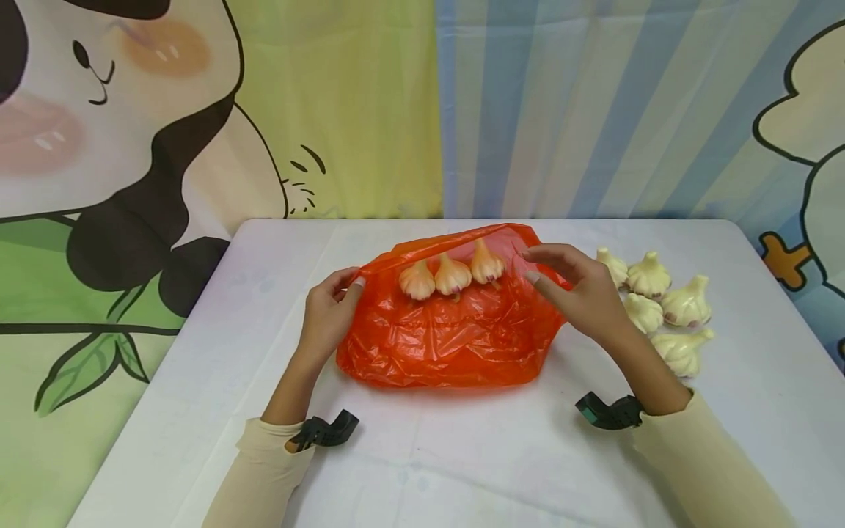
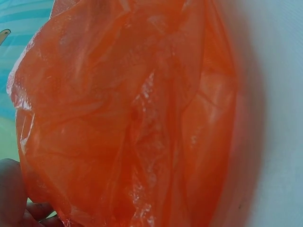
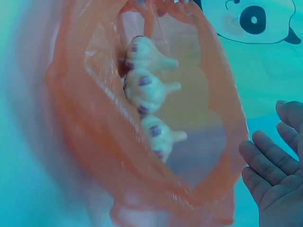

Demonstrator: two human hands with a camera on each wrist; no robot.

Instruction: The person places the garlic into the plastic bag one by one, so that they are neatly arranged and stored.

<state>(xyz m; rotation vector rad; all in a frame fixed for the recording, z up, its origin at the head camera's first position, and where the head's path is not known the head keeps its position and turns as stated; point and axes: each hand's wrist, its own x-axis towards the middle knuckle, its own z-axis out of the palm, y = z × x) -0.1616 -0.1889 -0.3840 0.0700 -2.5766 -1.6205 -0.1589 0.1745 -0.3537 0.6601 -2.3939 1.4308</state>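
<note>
Three garlic bulbs (image 1: 452, 275) sit in a slanting row inside the orange-red bag (image 1: 442, 352), which lies on the white table (image 1: 455, 462) in front of you. Its film is thin, glossy, crumpled and see-through. The bag's long axis runs left to right; the bulbs' stems point away from you. Your left hand (image 1: 330, 308) pinches its left edge. Your right hand (image 1: 584, 293) grips nothing, fingers extended at the right side; whether they brush the film is hard to tell.

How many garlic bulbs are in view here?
8: three garlic bulbs in the red bag, five on the table beside the right hand; more may be hidden deeper in the bag.
</note>
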